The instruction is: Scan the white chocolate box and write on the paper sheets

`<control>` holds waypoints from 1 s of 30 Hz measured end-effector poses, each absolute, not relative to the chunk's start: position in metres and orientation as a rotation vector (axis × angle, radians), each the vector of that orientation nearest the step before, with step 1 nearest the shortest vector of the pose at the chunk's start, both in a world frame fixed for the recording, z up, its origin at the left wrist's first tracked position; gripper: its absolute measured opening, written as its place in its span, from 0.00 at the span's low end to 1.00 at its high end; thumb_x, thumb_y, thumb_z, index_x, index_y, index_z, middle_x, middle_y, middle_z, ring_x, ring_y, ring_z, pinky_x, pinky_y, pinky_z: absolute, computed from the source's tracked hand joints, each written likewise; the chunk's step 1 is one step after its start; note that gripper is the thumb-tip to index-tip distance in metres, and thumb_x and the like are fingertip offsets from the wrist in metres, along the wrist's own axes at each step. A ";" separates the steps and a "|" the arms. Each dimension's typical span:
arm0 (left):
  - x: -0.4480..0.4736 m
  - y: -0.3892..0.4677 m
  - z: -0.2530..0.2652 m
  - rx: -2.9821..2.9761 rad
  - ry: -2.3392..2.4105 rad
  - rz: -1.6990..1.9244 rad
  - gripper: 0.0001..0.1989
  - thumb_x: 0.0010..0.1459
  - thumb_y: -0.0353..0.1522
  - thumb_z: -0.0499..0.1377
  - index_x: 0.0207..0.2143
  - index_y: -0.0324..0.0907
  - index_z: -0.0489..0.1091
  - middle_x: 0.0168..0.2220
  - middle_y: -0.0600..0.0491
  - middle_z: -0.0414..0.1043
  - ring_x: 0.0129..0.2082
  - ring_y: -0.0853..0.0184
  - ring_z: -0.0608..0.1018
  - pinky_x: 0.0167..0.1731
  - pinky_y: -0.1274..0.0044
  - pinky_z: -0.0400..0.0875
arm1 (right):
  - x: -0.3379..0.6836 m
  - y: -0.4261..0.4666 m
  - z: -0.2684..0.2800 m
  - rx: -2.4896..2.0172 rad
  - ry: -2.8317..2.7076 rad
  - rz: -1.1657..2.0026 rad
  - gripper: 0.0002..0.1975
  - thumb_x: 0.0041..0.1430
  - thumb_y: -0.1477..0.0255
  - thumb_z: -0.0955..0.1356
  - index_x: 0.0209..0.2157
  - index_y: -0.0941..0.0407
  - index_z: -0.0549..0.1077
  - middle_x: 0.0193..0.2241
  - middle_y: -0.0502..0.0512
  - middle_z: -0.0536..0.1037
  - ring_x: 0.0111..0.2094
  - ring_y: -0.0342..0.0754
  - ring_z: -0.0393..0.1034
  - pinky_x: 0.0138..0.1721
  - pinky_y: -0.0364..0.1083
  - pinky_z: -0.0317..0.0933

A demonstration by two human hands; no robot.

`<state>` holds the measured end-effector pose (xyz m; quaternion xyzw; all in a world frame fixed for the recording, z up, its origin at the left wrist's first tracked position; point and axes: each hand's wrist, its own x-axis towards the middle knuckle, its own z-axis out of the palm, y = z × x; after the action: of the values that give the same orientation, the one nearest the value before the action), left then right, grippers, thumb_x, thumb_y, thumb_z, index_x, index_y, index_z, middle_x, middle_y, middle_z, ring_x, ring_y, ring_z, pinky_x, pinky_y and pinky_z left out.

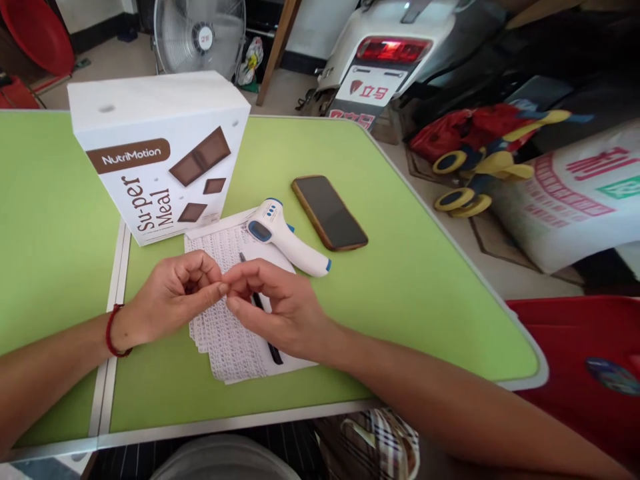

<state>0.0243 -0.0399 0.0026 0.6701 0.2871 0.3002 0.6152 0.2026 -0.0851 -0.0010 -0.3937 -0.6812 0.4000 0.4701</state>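
Over the handwritten sheets of paper (pixel 237 353), my two hands meet at the fingertips. My left hand (pixel 167 297), with a red cord at its wrist, is closed with thumb and forefinger pinched. My right hand (pixel 283 310) is also closed, its curled fingers and thumb touching the left fingertips. Whatever sits between them, if anything, is too small or hidden to name. A black pen (pixel 274 350) lies on the papers, partly covered by my right hand. Beyond it rests a white and blue infrared thermometer (pixel 297 252), partly on the papers.
A white NutriMotion box (pixel 160 97) stands upright behind the papers. A dark phone (pixel 330 212) lies right of the thermometer on the green folding table (pixel 425 313). Past the table are a fan (pixel 203 40), a white scooter (pixel 395 27), a sack (pixel 575 200) and a red chair (pixel 565 333).
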 end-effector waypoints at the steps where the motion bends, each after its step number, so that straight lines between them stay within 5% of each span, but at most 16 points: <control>1: 0.025 -0.041 0.003 1.536 0.665 0.681 0.09 0.60 0.33 0.59 0.29 0.38 0.65 0.18 0.61 0.57 0.17 0.78 0.57 0.15 0.85 0.51 | 0.201 -0.085 -0.002 -0.996 -1.628 1.005 0.04 0.56 0.76 0.66 0.35 0.55 0.69 0.23 0.46 0.72 0.22 0.38 0.65 0.24 0.39 0.63; 24: 0.029 -0.050 0.010 1.728 0.772 0.753 0.06 0.56 0.28 0.57 0.26 0.38 0.65 0.17 0.60 0.62 0.16 0.79 0.61 0.14 0.87 0.53 | 0.195 -0.084 -0.002 -1.108 -1.494 1.058 0.03 0.46 0.76 0.67 0.25 0.55 0.68 0.20 0.46 0.71 0.21 0.39 0.64 0.22 0.40 0.62; 30: 0.025 -0.055 0.010 2.036 0.726 0.726 0.07 0.55 0.26 0.57 0.25 0.39 0.63 0.16 0.62 0.63 0.15 0.79 0.62 0.15 0.86 0.54 | 0.200 -0.083 -0.003 -1.128 -1.647 0.933 0.03 0.51 0.75 0.65 0.25 0.54 0.66 0.18 0.45 0.71 0.19 0.39 0.63 0.20 0.39 0.58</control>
<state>0.0251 -0.0551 0.0100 0.8113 0.2893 0.2895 0.4175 0.1995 -0.0832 -0.0027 -0.4565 -0.6666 0.3779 0.4522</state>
